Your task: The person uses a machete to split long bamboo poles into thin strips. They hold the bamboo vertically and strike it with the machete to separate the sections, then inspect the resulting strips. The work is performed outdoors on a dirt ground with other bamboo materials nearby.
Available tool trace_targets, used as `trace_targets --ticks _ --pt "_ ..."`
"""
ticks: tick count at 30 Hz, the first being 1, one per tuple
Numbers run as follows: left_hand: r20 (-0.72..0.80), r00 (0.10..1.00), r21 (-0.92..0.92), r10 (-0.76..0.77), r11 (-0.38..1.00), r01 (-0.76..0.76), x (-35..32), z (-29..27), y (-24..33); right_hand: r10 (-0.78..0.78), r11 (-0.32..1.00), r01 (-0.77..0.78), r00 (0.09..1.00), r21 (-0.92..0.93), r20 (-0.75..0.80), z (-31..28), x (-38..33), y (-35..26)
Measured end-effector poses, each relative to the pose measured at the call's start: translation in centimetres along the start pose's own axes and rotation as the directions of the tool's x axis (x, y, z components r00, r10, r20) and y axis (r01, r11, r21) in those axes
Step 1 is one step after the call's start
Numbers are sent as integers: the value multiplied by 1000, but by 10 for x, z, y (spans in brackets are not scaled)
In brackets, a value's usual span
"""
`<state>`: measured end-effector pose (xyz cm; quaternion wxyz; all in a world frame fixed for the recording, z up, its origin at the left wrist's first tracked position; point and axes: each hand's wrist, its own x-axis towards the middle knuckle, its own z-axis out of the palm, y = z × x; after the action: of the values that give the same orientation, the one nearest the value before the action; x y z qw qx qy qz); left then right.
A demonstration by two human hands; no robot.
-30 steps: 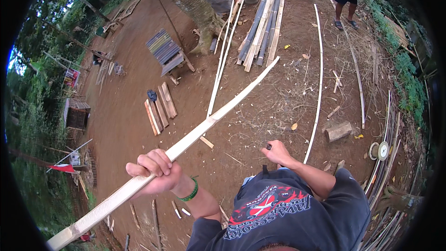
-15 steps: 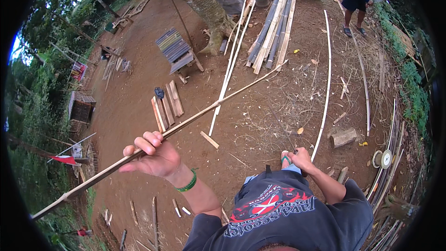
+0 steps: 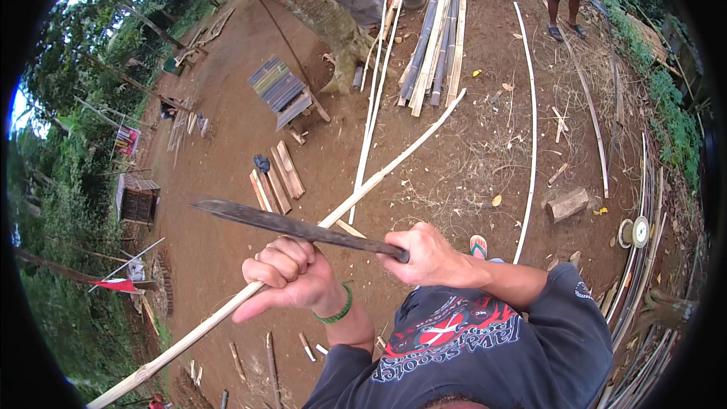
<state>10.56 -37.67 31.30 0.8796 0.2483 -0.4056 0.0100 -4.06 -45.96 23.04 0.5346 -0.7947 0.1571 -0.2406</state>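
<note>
While our left hand (image 3: 291,276) curls around the pale strip (image 3: 363,192) above the ground (image 3: 204,265), our right hand (image 3: 428,257) clenches the long knife (image 3: 280,222) across it, contact unclear; this looks like trimming, so the next move calls for careful blade angle.

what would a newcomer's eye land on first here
Likely the dark machete in the right hand, crossing in front of the pale bamboo strip in the left hand, mid-picture. The pile of split bamboo, upper centre, and the red flag at far left probably come next.
</note>
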Motion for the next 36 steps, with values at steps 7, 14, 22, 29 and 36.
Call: trace_targets --ticks 7,14,22,29,36 --pt "423 906 -140 17 989 46 2 -11 -2 430 902 -431 899 15 -77 -4 -22 55" --pt "440 898 -181 7 980 81 3 -7 -6 383 924 -382 916 32 -121 7 -30 65" --pt "534 846 -220 14 968 123 3 -9 -9 222 975 -222 975 -15 -8 4 -29 33" --pt "581 814 -212 -22 961 177 -1 -5 -9 579 800 -593 802 -86 -145 -9 -22 154" --pt "431 901 -212 -44 966 148 -2 -14 -5 325 929 -333 943 -160 -75 -9 -20 146"
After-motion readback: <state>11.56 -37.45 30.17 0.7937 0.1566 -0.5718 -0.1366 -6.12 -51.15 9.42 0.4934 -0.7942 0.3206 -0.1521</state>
